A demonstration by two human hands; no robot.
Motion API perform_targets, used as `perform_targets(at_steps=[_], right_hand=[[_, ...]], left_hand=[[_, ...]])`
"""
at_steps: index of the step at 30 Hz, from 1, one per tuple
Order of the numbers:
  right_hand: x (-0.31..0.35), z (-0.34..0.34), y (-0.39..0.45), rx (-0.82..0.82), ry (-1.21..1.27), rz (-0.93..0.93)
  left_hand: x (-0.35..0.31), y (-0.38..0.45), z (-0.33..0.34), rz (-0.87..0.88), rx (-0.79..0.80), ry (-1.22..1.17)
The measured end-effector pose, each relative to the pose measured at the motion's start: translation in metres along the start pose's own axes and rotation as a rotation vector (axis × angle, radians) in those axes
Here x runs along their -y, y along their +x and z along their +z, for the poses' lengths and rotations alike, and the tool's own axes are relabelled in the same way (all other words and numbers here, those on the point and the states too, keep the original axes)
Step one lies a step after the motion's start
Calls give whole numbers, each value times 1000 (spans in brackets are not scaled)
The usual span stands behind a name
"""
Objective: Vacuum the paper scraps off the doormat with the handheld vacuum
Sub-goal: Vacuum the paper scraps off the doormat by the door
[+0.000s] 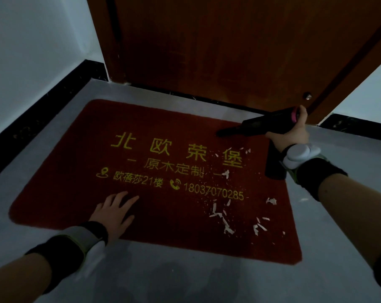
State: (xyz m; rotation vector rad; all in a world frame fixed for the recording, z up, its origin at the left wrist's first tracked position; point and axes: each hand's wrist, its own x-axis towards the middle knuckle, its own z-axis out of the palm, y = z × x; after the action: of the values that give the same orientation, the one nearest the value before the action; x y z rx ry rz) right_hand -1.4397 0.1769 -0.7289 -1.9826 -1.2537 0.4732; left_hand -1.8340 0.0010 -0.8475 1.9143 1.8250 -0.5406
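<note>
on doormat (76, 206): paper scraps (223, 217), vacuum (268, 124)

Checked the feed: both forearms were bare, no sleeves. Left hand (114, 212) had a black wristband plus a grey strap edged in yellow-green, with a white piece on the wrist. Right hand (291, 133) wore the same black band and strap, topped by a rounded white module. I saw no cables.

Rough pile doormat (80, 171), white paper scraps (224, 217), matt vacuum (270, 125), glossy wooden door (218, 44).
</note>
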Motion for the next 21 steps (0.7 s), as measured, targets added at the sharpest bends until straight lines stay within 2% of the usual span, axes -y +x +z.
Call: perform_targets(at_steps=[8, 17, 21], right_hand=[[-12, -25, 7, 164, -95, -179], [-16, -39, 2, 408, -191, -272], [-16, -39, -2, 440, -188, -307]], left_hand=[[1, 6, -7, 1, 9, 28], [-4, 0, -9, -13, 36, 47], [-4, -2, -10, -8, 68, 30]])
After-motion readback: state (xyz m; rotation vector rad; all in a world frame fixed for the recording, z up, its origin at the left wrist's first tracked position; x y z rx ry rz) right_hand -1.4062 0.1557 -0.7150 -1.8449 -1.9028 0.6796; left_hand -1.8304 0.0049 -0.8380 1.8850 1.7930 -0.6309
